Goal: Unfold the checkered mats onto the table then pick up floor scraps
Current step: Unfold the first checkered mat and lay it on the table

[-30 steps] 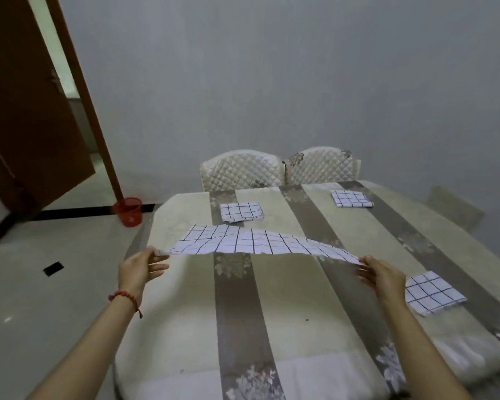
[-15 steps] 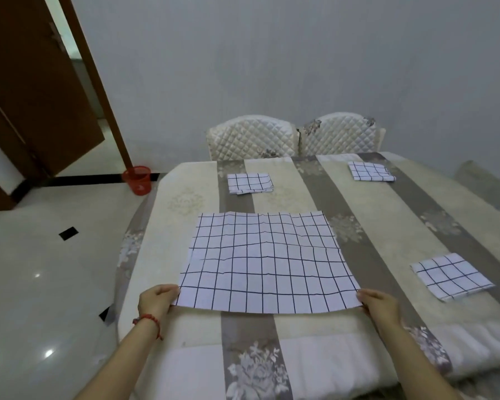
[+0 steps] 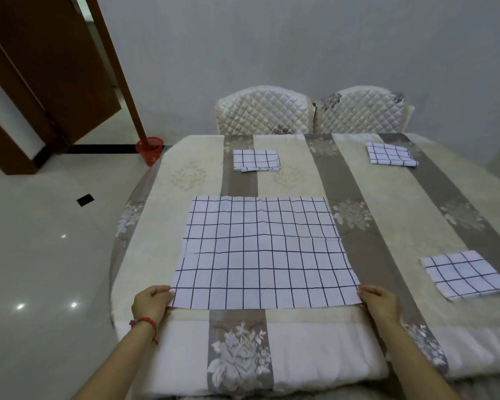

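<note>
A white checkered mat [image 3: 261, 252] lies unfolded and flat on the table [image 3: 387, 235], near its front edge. My left hand [image 3: 152, 303] pinches the mat's near left corner. My right hand [image 3: 380, 303] pinches its near right corner. Three more checkered mats stay folded: one at the back middle [image 3: 256, 160], one at the back right [image 3: 390, 154], one at the right front [image 3: 463, 275]. A small black scrap [image 3: 85, 200] lies on the pale floor to the left.
The table wears a beige and brown striped cloth with flower prints. Two quilted white chairs [image 3: 312, 111] stand at its far side against the grey wall. A red bin [image 3: 150, 145] sits by the brown door frame [image 3: 119, 67] at the left.
The mat was held stretched in the air a second ago; both hands have lowered it and drawn it toward the near edge, where it now lies flat.
</note>
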Demonstrator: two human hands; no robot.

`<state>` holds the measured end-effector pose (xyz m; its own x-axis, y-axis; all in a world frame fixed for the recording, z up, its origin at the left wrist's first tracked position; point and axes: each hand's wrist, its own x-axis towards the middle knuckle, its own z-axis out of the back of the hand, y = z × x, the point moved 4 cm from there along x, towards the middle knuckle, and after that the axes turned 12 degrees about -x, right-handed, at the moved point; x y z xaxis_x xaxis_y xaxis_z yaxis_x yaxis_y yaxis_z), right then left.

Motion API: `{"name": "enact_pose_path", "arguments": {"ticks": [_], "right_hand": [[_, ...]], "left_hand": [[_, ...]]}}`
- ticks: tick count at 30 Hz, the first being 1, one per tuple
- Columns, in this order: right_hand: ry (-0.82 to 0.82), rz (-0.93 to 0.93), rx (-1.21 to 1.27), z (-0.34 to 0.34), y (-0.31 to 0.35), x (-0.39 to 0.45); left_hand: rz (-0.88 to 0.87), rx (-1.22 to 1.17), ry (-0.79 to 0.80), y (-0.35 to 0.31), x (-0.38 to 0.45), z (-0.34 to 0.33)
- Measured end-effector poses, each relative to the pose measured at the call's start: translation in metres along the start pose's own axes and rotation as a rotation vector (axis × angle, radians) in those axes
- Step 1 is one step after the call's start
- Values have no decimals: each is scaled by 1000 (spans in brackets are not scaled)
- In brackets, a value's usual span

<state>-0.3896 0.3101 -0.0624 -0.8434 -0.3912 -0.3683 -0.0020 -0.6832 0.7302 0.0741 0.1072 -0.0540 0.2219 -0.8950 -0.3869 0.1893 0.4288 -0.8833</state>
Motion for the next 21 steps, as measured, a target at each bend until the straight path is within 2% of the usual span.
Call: {"name": "enact_pose_path", "arguments": {"ticks": [11, 17, 19, 21], "right_hand": [[39, 86, -84, 14, -15, -15], [-20, 133, -181, 23, -10, -37], [-88, 141, -305, 24, -5, -43], [-171, 172, -440, 21, 7, -51]], "left_hand": [[-17, 53, -86, 13, -30, 6], [-12, 98, -79, 16, -39, 14], [-42, 196, -102, 12, -43, 15], [-168, 384, -136, 1, -48, 7]]}}
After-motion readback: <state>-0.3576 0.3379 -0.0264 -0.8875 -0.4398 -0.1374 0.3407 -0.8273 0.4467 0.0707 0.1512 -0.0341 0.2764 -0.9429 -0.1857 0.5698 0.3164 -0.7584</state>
